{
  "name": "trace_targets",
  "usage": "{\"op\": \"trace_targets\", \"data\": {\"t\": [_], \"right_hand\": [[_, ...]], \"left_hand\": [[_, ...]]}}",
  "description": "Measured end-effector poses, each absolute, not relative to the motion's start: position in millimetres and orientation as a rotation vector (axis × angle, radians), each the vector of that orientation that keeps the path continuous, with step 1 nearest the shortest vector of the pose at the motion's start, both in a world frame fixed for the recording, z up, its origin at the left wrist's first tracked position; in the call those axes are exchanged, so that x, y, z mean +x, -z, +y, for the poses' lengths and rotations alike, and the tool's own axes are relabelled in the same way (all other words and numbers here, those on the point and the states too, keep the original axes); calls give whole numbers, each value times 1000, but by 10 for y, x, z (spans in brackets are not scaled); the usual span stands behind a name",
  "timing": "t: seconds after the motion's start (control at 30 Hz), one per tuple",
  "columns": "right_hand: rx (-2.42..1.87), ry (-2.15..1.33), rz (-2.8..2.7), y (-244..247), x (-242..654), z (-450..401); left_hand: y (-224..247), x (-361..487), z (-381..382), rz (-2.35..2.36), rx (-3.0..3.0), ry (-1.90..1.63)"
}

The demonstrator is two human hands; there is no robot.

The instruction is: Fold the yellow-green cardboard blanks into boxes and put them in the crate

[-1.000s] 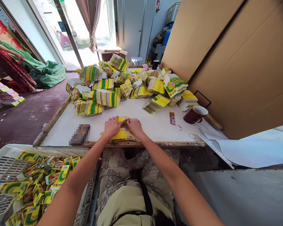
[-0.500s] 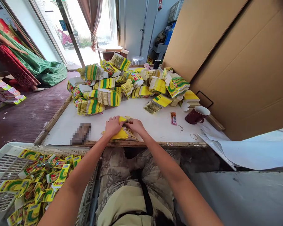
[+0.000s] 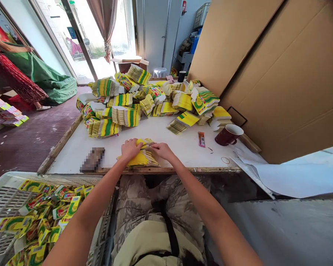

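Observation:
A bundle of flat yellow cartons lies at the front edge of the white table, its layered edges fanned toward the right. My left hand is closed over the left side of the bundle, the thumb pressed along its top. At the right edge, my right hand pinches the cartons with thumb and forefinger; its other fingers are curled in. Exactly how many cartons this pinch takes is hidden. Behind my hands rises a heap of similar cartons, yellow and green, in bundles.
A dark phone-like object, blurred out, lies left of my hands. Rightward are a small sachet, a maroon mug and a rubber band. A crate of small boxes stands lower left. Large cardboard leans at right. A person in red handles green cloth.
My right hand has shifted slightly outward along the cartons' right edge, and more of that edge shows. My left hand keeps its place. The person at far left has raised the green cloth.

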State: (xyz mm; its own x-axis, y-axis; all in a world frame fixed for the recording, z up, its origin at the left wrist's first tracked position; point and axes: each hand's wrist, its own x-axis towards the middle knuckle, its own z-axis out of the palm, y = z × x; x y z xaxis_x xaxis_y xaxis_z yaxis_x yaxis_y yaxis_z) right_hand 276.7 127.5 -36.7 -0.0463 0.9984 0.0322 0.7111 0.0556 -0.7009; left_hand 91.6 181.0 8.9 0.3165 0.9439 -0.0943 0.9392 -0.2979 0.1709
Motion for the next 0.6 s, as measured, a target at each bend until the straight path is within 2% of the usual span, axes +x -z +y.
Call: {"op": "trace_targets", "data": {"t": [0.3, 0.47, 0.6], "right_hand": [[-1579, -871, -1883, 267, 2768, 1172], [-1553, -690, -1702, -236, 2649, 936], [-999, -664, -1517, -708, 2596, 364]], "left_hand": [[-71, 911, 1786, 1702, 2462, -50], [-48, 916, 1753, 1728, 2489, -68], [-46, 906, 1741, 1709, 2511, -68]]}}
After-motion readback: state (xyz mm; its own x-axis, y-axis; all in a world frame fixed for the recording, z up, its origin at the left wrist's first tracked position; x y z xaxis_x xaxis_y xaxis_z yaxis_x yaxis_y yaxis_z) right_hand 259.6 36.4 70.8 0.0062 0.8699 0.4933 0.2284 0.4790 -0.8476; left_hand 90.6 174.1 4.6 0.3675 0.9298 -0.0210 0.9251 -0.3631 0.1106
